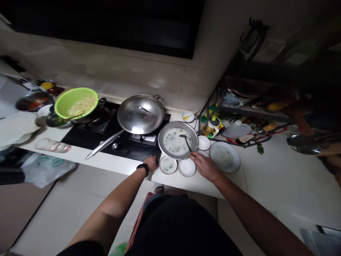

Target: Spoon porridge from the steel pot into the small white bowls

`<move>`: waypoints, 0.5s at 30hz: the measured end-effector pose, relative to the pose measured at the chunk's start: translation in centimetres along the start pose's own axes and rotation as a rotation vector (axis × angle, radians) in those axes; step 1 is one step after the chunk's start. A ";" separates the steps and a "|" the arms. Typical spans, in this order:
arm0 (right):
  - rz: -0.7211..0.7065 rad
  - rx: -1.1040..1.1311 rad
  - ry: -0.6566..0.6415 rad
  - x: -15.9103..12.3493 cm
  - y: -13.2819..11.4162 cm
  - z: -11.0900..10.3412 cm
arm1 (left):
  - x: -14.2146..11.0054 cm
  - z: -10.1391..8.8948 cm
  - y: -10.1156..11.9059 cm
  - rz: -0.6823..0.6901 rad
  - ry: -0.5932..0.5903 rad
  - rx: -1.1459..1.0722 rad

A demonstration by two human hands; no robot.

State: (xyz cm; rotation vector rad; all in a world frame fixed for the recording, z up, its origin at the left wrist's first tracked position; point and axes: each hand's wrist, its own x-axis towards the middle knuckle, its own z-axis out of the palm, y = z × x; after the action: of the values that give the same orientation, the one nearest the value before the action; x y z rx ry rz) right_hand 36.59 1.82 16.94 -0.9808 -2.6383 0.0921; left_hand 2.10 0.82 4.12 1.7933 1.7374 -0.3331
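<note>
A wide metal bowl [162, 137] of pale soup sits on the white counter beside the stove. My right hand [205, 165] is closed round the handle of a ladle [185, 140] whose scoop rests in the soup. My left hand [151, 162], a black watch on its wrist, touches the rim of a small white bowl [168, 165] that holds a little soup. An empty small white bowl [187, 167] stands right next to it, in front of the metal bowl.
A lidded steel pan [140, 113] with a long handle sits on the black cooktop [125, 149]. A green bowl [76, 101] of food rests on a pot at left. A ribbed plate [225, 161], small dishes and a cluttered rack [239, 117] lie at right.
</note>
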 end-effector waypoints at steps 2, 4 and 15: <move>-0.002 -0.027 0.002 -0.3 0.3 0.3 | 0.0 -0.1 0.0 0.002 -0.007 0.000; 0.029 -0.006 0.015 -0.3 0.5 0.6 | 0.0 -0.1 0.0 0.001 -0.011 0.000; 0.599 0.482 0.300 -4.8 -3.0 -4.7 | -0.4 -0.5 0.4 0.005 -0.006 -0.006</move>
State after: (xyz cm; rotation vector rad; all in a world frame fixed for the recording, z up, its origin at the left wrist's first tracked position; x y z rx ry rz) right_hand 39.68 -3.83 20.56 -1.4237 -1.8496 0.6286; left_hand 2.29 0.82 4.82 1.7902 1.7283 -0.3309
